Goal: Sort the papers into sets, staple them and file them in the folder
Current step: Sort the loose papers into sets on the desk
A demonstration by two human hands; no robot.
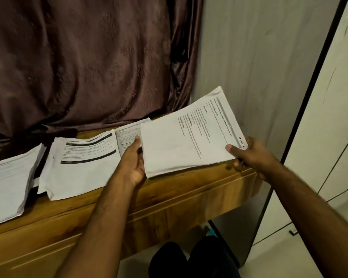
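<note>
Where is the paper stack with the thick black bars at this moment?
The stack with black bars lies on the wooden table, left of centre in the head view, between the far-left stack and the left hand.

A thick stack of printed papers [189, 141] is held tilted above the desk's right end. Three more paper piles lie left: one [129, 135] just behind, one [82, 163] central, one [10, 181] at the far left.
</note>
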